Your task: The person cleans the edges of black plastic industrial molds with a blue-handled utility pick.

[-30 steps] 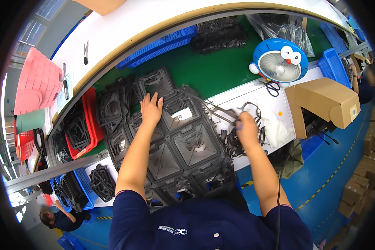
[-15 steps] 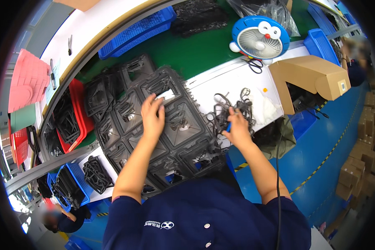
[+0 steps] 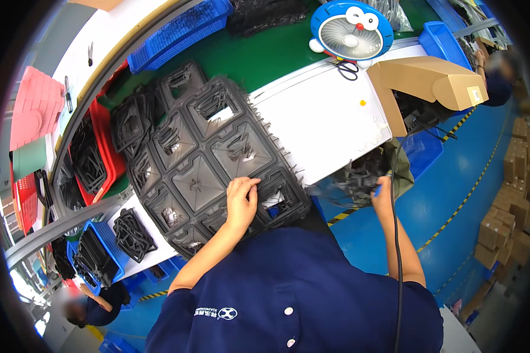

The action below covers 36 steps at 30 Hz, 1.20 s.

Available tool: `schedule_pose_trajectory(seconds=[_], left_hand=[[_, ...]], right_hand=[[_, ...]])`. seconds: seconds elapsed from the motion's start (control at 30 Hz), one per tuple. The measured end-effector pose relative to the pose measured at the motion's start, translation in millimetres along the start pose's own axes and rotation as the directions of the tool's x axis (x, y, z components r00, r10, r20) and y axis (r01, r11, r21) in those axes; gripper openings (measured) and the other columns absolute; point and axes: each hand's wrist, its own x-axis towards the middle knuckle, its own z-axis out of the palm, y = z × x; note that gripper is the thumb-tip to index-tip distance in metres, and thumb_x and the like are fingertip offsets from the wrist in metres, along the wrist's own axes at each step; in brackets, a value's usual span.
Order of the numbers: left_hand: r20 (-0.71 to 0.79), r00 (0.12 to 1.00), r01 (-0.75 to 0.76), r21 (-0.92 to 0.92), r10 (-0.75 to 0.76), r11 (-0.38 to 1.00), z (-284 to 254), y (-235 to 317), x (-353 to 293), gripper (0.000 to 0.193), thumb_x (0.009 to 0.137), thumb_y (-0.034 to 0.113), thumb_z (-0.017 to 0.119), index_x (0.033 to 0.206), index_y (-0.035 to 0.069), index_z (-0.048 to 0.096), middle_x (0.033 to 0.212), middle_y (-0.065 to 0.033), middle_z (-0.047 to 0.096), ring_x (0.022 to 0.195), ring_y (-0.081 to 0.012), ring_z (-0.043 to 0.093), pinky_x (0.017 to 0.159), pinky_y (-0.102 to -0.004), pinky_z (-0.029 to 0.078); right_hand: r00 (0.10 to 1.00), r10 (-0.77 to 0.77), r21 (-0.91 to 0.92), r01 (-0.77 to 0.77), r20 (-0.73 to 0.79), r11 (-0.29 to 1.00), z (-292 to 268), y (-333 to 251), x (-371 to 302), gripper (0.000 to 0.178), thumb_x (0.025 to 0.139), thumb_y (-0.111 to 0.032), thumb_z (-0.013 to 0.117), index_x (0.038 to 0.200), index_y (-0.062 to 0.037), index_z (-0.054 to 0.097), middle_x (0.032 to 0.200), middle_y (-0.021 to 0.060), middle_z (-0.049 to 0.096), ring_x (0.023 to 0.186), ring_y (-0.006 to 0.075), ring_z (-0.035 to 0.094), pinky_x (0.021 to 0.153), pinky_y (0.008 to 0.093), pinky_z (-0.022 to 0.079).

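A large black moulded plastic sheet (image 3: pixel 195 179) with square hollows lies in front of me. My left hand (image 3: pixel 241 200) rests on its near part, fingers loosely bent over a ridge and holding nothing that I can see. Off the right edge of the white tabletop, my right hand (image 3: pixel 384 199) is closed on a small blue object (image 3: pixel 378 190), mostly hidden in the fingers. Beside that hand, blurred black plastic scraps (image 3: pixel 359 179) drop at the mouth of an olive-green bag (image 3: pixel 403 170).
A blue cartoon-faced fan (image 3: pixel 350 40) and black scissors (image 3: pixel 347 70) stand at the back. An open cardboard box (image 3: pixel 424 70) sits to the right. Red (image 3: pixel 103 126) and blue baskets (image 3: pixel 107 235) are at left. A dark cable (image 3: pixel 399 253) hangs by my right arm.
The tangle of black scraps has gone from the white tabletop over its edge toward the bag. My right hand moved right and nearer; my left hand slid nearer along the sheet.
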Motion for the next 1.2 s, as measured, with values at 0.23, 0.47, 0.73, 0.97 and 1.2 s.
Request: schedule_pose_trajectory(seconds=[0.23, 0.47, 0.73, 0.97, 1.2], left_hand=[[0.446, 0.857, 0.438, -0.37, -0.257, 0.819, 42, 14, -40, 0.024, 0.086, 0.002, 0.057, 0.11, -0.003, 0.059, 0.096, -0.0128, 0.065, 0.088, -0.0171, 0.064, 0.08, -0.0267, 0.05], [0.572, 0.711, 0.7, -0.517, -0.41, 0.493, 71, 33, -22, 0.037, 0.088, 0.003, 0.056, 0.122, -0.006, 0.046, 0.109, -0.0127, 0.058, 0.102, -0.018, 0.057, 0.09, -0.0276, 0.045], [0.649, 0.58, 0.758, -0.652, -0.493, 0.033, 68, 32, -20, 0.035, 0.086, 0.013, 0.063, 0.115, 0.001, 0.048, 0.099, -0.0067, 0.058, 0.089, -0.0144, 0.057, 0.083, -0.0272, 0.046], [0.642, 0.69, 0.717, -0.669, -0.336, 0.194, 50, 35, -18, 0.013, 0.089, 0.014, 0.061, 0.097, 0.006, 0.055, 0.086, -0.0008, 0.061, 0.08, -0.0098, 0.058, 0.073, -0.0274, 0.052], [0.623, 0.713, 0.696, -0.684, -0.322, 0.218, 37, 31, -23, 0.015, 0.09, 0.011, 0.059, 0.102, 0.003, 0.056, 0.092, -0.0028, 0.062, 0.085, -0.0114, 0.06, 0.077, -0.0274, 0.053]], right_hand=[[0.957, 0.186, -0.059, -0.203, -0.223, 0.977, -11, 83, 42, 0.048, 0.064, 0.0, 0.072, 0.098, -0.006, 0.038, 0.092, 0.0183, 0.052, 0.091, 0.0412, 0.052, 0.08, 0.0433, 0.041], [0.751, 0.658, 0.071, -0.66, 0.056, 0.748, 24, 161, 47, 0.047, 0.069, -0.006, 0.066, 0.105, -0.0045, 0.036, 0.097, 0.0238, 0.054, 0.096, 0.0423, 0.055, 0.084, 0.0425, 0.042], [0.956, 0.196, 0.61, -0.291, 0.22, 0.737, 23, -101, 10, 0.025, 0.096, -0.024, 0.052, 0.112, -0.0055, 0.055, 0.103, 0.014, 0.065, 0.089, 0.016, 0.064, 0.073, 0.0267, 0.049], [0.873, -0.019, 0.741, -0.403, 0.488, 0.537, 19, -203, 9, 0.04, 0.095, -0.026, 0.053, 0.128, -0.0039, 0.051, 0.091, 0.0083, 0.065, 0.081, 0.0122, 0.061, 0.07, 0.0242, 0.049], [0.864, -0.068, 0.822, -0.447, 0.499, 0.354, 30, -228, 3, 0.018, 0.088, -0.011, 0.063, 0.102, 0.0004, 0.061, 0.089, 0.0085, 0.065, 0.08, 0.0125, 0.062, 0.073, 0.0233, 0.05]])
